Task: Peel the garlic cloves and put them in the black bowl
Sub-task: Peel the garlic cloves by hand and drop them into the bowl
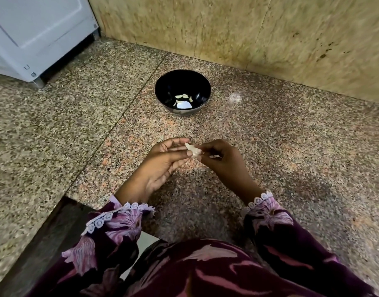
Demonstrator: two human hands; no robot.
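while black bowl [182,82] sits apart, l hand [163,159] & r hand [221,156] fingertips pinch garlic clove [193,150] betw them.

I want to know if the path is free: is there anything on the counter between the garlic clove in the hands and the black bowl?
Nothing: the head view shows only bare granite counter between the garlic clove and the black bowl.

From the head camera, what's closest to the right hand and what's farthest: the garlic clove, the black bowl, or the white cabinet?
1. Pale, papery garlic clove: pinched between right hand and left hand.
2. Round black bowl: ahead on the speckled granite counter, peeled cloves inside.
3. White cabinet: far back, left corner.
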